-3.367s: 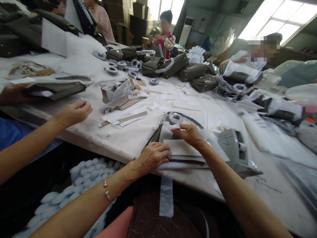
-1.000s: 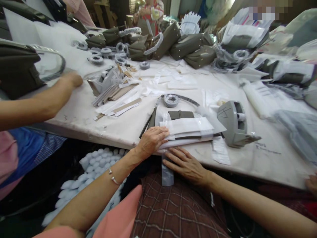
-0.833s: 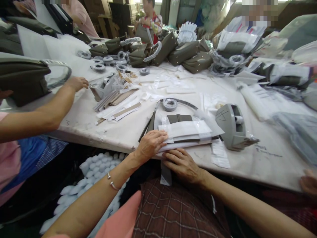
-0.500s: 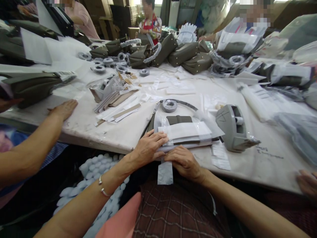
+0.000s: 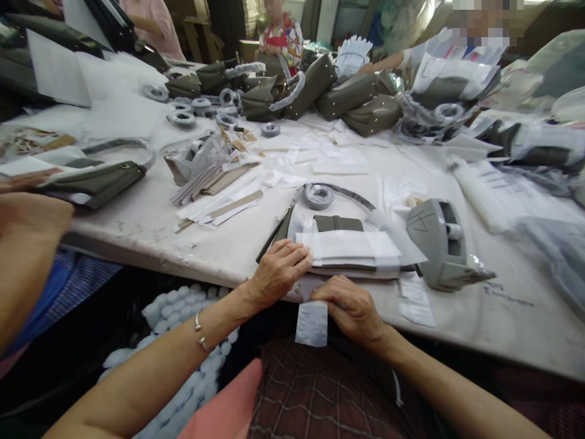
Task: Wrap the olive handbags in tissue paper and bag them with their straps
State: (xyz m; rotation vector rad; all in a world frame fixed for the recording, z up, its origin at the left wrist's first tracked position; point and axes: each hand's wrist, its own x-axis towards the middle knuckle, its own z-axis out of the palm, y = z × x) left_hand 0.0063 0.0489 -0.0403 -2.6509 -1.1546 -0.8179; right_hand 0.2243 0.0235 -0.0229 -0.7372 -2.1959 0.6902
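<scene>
In the head view, a dark olive handbag point(image 5: 339, 224) lies at the table's front edge, with a white foam sheet point(image 5: 350, 246) taped across it. My left hand point(image 5: 281, 273) is curled over the wrapped bag's left front corner and grips it. My right hand point(image 5: 351, 305) is closed just below the bag's front edge, its fingers pinching a strip of clear tape point(image 5: 312, 323) that hangs over the edge. Right of the bag stands a grey tape dispenser point(image 5: 439, 244). Behind the bag rests its strap, with a wrapped coil point(image 5: 319, 196) inside the loop.
Another strip of tape point(image 5: 415, 299) hangs at the edge beside the dispenser. Paper and card strips point(image 5: 223, 195) lie left of the bag. More olive bags point(image 5: 351, 97) are heaped across the back. A co-worker's arm point(image 5: 27, 256) reaches in at left, by another bag point(image 5: 105, 183).
My right hand has drawn slightly down from the bag's edge, while my left stays on the corner. At left, the co-worker's bag now lies lower on the table, with its strap showing.
</scene>
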